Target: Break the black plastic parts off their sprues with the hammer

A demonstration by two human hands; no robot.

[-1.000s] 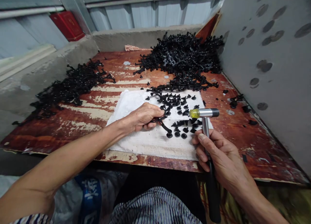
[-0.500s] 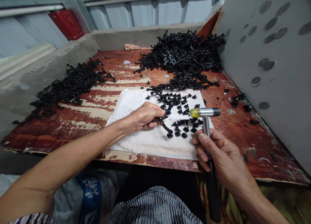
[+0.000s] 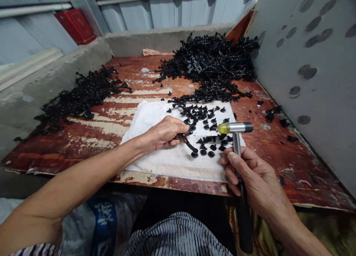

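Observation:
My left hand (image 3: pixel 171 132) is closed on a slim black part (image 3: pixel 191 146) with a round foot at its end, held low over the white cloth (image 3: pixel 155 163). The fingers hide the part's other end. In my right hand (image 3: pixel 247 167) is a mallet (image 3: pixel 236 137), gripped by its steel neck below the head. The yellow face of its head points left, the black face right, and its black handle hangs down past the table edge. Between the hands, several small black caps (image 3: pixel 211 154) with stems lie on the cloth.
A large heap of black parts (image 3: pixel 211 59) covers the back right of the worn red-brown table (image 3: pixel 91 133). Along the left side lies another pile of black parts (image 3: pixel 80 96). A grey panel (image 3: pixel 306 82) stands on the right, with a few loose black pieces (image 3: pixel 272 113) near it.
Both hands keep their holds and places. The view has shifted very slightly; nothing on the table has visibly moved.

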